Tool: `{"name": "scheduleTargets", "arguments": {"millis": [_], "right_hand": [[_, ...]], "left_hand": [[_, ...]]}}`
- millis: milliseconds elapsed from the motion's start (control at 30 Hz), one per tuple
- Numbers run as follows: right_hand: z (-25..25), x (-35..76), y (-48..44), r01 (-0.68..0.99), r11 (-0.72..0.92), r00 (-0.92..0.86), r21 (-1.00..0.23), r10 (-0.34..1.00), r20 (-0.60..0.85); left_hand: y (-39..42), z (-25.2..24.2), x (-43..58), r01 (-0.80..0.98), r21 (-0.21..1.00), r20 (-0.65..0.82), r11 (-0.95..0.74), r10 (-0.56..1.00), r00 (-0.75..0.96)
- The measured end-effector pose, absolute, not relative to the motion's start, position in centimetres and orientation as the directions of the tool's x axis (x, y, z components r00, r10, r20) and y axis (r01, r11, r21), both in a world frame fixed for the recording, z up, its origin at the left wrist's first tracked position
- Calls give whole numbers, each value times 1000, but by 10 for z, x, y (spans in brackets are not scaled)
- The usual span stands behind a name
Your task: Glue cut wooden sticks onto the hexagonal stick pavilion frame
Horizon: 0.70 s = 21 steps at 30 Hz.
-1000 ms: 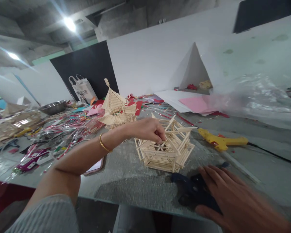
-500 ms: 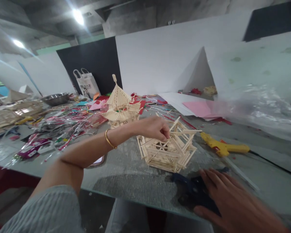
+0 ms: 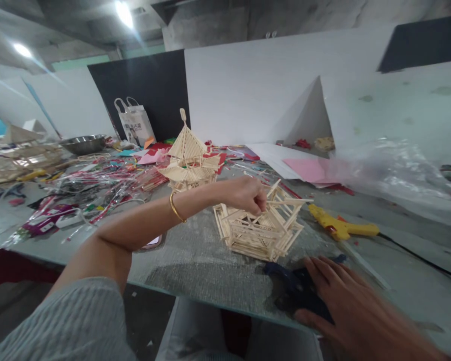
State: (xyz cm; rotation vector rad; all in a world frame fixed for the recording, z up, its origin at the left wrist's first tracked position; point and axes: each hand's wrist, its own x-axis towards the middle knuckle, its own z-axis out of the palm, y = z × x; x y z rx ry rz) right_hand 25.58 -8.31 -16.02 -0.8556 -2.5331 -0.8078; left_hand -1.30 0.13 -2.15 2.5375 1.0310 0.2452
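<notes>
My left hand (image 3: 246, 194), with a gold bangle at its wrist, reaches across to an open frame (image 3: 259, 235) built of thin wooden sticks. Its fingers are closed in a pinch at the top of the frame; the fingertips are partly hidden. One long stick (image 3: 291, 202) juts from the frame's top to the right. My right hand (image 3: 342, 296) lies with its fingers stretched out over a dark blue tool (image 3: 285, 278) near the table edge, whose kind I cannot make out. Behind my left forearm stands a pagoda model (image 3: 190, 160) of wooden sticks.
A yellow glue gun (image 3: 340, 225) with a black cord lies to the right. Clear plastic film (image 3: 402, 175) is heaped behind it. Wrappers (image 3: 101, 185) and a purple tool (image 3: 48, 220) litter the left. A phone (image 3: 153, 241) lies partly under my left forearm.
My left hand stays at the top of the stick frame. My right hand still lies over the blue tool. The camera view has shifted slightly.
</notes>
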Motion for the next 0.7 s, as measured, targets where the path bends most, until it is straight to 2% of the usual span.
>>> {"name": "scheduleTargets", "arguments": {"millis": [233, 433, 700], "right_hand": [[-161, 252, -86, 647, 642, -751, 411, 442, 491], [-129, 252, -93, 633, 658, -760, 407, 431, 486], [-106, 299, -75, 788, 554, -608, 267, 639, 471]], "left_hand": [[5, -23, -14, 610, 444, 7, -656, 683, 730], [5, -23, -15, 599, 443, 26, -667, 677, 735], [5, -24, -15, 598, 431, 35, -676, 675, 737]]}}
